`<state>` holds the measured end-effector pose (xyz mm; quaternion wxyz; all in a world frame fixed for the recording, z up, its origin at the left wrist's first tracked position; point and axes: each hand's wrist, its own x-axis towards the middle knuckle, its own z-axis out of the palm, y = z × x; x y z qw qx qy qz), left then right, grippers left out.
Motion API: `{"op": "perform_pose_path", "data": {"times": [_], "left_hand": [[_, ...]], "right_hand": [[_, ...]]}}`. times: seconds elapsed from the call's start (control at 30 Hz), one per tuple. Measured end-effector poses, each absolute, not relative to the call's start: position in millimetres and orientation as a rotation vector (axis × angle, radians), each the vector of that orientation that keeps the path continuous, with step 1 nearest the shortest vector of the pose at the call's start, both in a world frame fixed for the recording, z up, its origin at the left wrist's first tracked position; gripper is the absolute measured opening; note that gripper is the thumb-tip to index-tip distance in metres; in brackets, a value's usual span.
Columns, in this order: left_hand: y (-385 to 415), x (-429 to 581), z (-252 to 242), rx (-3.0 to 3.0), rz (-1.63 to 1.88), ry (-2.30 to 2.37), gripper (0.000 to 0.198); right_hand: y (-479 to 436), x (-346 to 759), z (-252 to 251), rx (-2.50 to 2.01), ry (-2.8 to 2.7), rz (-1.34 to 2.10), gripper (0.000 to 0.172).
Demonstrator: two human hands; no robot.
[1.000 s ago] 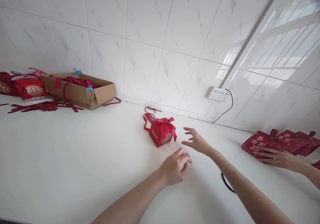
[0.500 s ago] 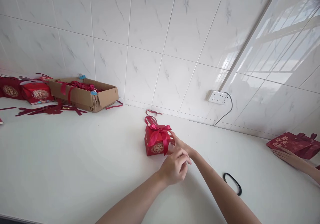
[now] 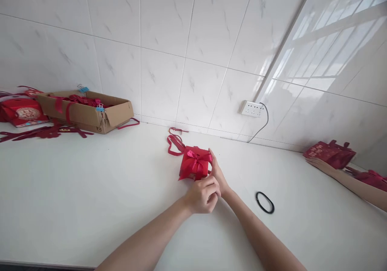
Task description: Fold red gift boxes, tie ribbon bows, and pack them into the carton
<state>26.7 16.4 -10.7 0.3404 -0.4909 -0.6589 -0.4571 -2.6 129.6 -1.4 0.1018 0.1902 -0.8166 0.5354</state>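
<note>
A small red gift box sits on the white table with its top tipped toward me. A glossy red ribbon is tied in a bow across its top, and one tail hangs down the front. My right hand holds the box's right side, fingers stretched along it. In front of the box, my left hand is closed with curled fingers beside the ribbon's lower tail. Its fingertips are hidden, so what they pinch cannot be made out. Loose dark red strips lie just behind the box.
A cardboard box of red ribbons stands at left, beside red boxes and flat red strips. A black band lies at right. Another person's hand touches a red bag. A power strip hangs on the wall.
The gift box has turned and tilted, showing more of its top. My left hand has drawn in close to its front, and my right hand lies along its side. The view has shifted right.
</note>
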Motion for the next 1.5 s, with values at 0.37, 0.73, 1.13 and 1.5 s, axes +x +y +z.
{"op": "perform_pose_path", "data": {"times": [0.37,0.73,1.13,1.5], "left_hand": [[-33.4,7.1,40.9,-0.641,-1.132,-1.873,0.015],[-29.2,4.4,21.4,-0.501,-1.570,-2.044,0.011],[-29.5,5.9,13.2,-0.585,-1.389,-1.997,0.011],[-23.8,16.1,14.4,-0.554,-1.510,-1.920,0.021]], "right_hand": [[154.3,-0.9,-0.5,0.773,-2.376,1.409,0.113],[164.2,15.0,21.4,0.883,-2.590,1.532,0.111],[150.9,37.4,42.3,0.578,-2.238,1.589,0.025],[145.4,40.9,49.6,0.490,-2.305,1.524,0.034]]}}
